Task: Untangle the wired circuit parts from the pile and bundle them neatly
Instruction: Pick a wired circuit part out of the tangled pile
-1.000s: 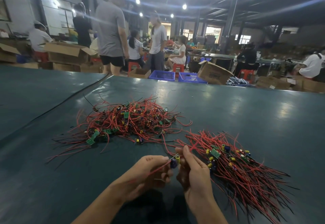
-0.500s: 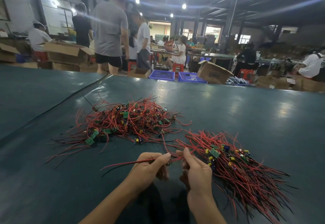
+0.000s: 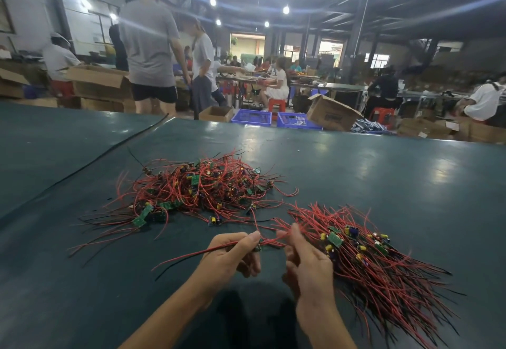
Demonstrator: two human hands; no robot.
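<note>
Nearest to me, the left hand (image 3: pixel 232 253) has its fingers curled round one wired circuit part (image 3: pixel 191 255). Thumb and forefinger pinch the leads just beside the small board, and the red and black tails trail out to the left over the table (image 3: pixel 383 179). The right hand (image 3: pixel 306 264) pinches the same part's other leads between thumb and forefinger, so the part hangs stretched between the two hands, just above the mat.

Risk one: the right-hand leads lie against the near edge of the sorted bundle (image 3: pixel 383 266). I judge that a sideways pull here could snag neighbouring strands and drag the aligned wires out of order.

Risk two: I cannot tell whether the part is fully free. A thin red strand seems to run from near the hands up toward the tangled pile (image 3: pixel 202 192). If it is caught, a hard tug could strain the solder joints or drag the heap forward.

Risk three: a loose board (image 3: pixel 213 220) lies between pile and hands, where the trailing tails could hook it.

Beyond the table edge stand blue crates (image 3: pixel 252 117), an open cardboard box (image 3: pixel 332 113) and people at work. None of them bear on the task.
</note>
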